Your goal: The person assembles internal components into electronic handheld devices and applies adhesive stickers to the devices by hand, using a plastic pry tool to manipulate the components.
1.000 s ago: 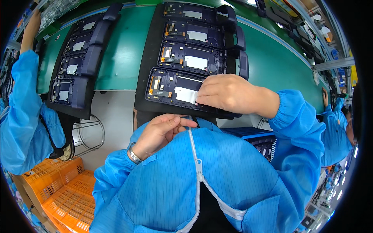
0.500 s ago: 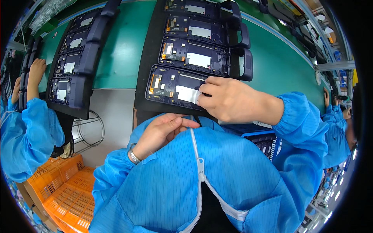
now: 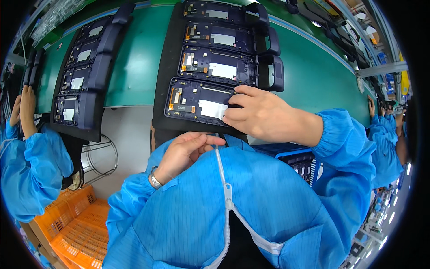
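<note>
The nearest dark device housing [image 3: 209, 96] lies open side up on a black mat [image 3: 165, 62], showing an orange flex strip, small white pads and a silvery plate. My right hand [image 3: 271, 113] is over its right end, fingers curled and thumb pressed in. Whatever is between those fingertips is hidden. Below the mat's front edge, close to my jacket's zip, my left hand [image 3: 184, 150] is closed with thumb against index finger. I cannot make out anything held there. Several similar housings [image 3: 219, 62] lie in a row behind, with raised handle-like ends at the right.
On the green bench [image 3: 134, 58] at left, another black mat carries a row of housings [image 3: 74, 80]. A co-worker's hands [image 3: 27, 105] are at the far left. Orange crates [image 3: 80, 228] and a metal stool [image 3: 101, 157] stand below; a blue crate [image 3: 298, 157] is under the bench.
The view has shifted slightly. My right hand stays at the nearest housing with little change, and my left hand remains closed. The co-worker's hands have moved down a little.
</note>
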`<action>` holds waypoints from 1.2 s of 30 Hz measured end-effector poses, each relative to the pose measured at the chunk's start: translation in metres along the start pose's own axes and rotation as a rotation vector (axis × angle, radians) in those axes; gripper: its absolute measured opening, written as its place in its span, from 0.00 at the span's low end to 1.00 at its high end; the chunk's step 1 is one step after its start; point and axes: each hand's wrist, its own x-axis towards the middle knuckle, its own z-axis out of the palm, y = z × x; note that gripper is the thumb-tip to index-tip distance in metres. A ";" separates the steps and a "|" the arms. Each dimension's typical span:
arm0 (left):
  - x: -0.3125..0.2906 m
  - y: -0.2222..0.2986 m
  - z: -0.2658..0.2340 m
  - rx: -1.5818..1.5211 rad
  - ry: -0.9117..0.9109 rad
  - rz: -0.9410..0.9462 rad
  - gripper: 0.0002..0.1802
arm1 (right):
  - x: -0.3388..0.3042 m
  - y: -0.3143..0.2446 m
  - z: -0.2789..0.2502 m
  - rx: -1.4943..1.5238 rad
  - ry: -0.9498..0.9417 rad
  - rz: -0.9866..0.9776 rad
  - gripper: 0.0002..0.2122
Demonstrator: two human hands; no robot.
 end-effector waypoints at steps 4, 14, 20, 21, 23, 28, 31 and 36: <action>-0.001 -0.001 0.004 -0.050 0.030 0.035 0.17 | 0.002 -0.002 0.001 -0.087 0.045 0.006 0.04; 0.005 -0.008 -0.011 -0.079 -0.102 0.020 0.15 | -0.016 -0.015 -0.006 -0.105 0.186 0.180 0.11; -0.004 -0.009 -0.008 -0.045 -0.014 0.075 0.16 | -0.086 -0.034 -0.009 0.224 0.746 0.917 0.13; -0.007 -0.009 -0.009 -0.024 0.002 0.094 0.16 | -0.100 -0.040 0.007 0.220 0.751 0.919 0.13; -0.010 -0.011 -0.019 0.033 -0.011 0.094 0.16 | -0.131 -0.056 0.039 1.091 0.940 1.352 0.12; -0.049 -0.004 -0.058 0.218 0.073 0.220 0.16 | -0.101 -0.085 0.061 1.780 0.657 1.132 0.21; -0.054 0.012 -0.066 0.300 0.301 0.788 0.17 | -0.075 -0.088 0.066 1.806 0.761 1.035 0.18; 0.010 0.065 -0.063 0.450 0.395 0.928 0.21 | -0.064 -0.090 0.083 1.974 1.174 0.949 0.14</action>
